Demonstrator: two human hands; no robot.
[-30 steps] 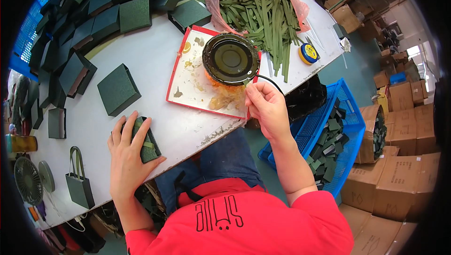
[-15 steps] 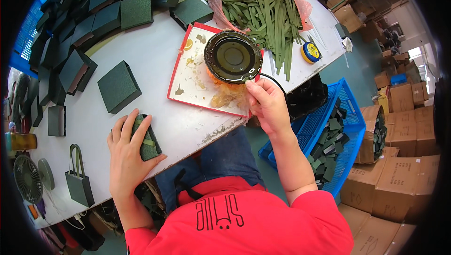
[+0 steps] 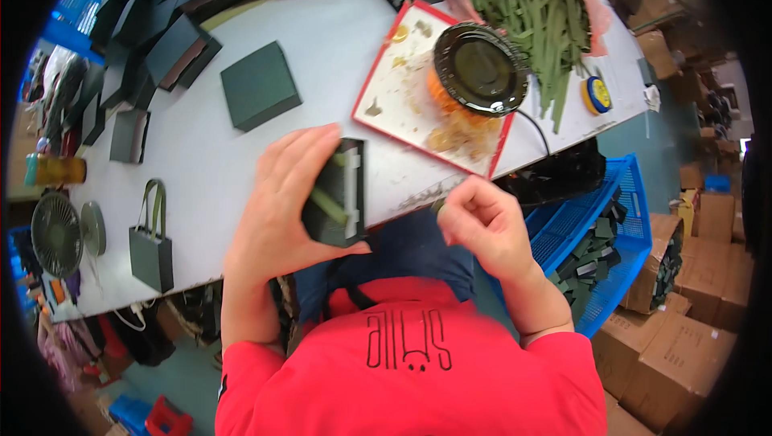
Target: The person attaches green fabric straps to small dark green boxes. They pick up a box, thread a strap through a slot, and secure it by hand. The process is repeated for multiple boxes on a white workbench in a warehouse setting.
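My left hand (image 3: 281, 199) is wrapped round a small dark green box (image 3: 348, 231), raised and tilted so that one side with whitish patches faces right. A green ribbon (image 3: 328, 203) runs across this box. Level with it on the right, apart from it, my right hand (image 3: 486, 223) is closed in a pinch. A small green tip, seemingly of a ribbon strip (image 3: 438, 205), pokes out between its thumb and finger; the rest is hidden. Beyond that hand, a round black pot (image 3: 480, 66) of shiny dark liquid stands over a stained white board (image 3: 418, 74) with a red rim.
A pink bag (image 3: 599, 22) spills green ribbon strips (image 3: 527, 18). Dark green boxes (image 3: 261, 86) fill the table's far left, and a handled one (image 3: 151, 255) stands near a fan (image 3: 56, 235). A blue crate (image 3: 635, 231) holds dark green pieces at right. A black cord (image 3: 537, 126) trails from the pot.
My right hand has left the pot's rim and come back toward me. My left hand has lifted the small box off the table and turned it. The view has shifted.
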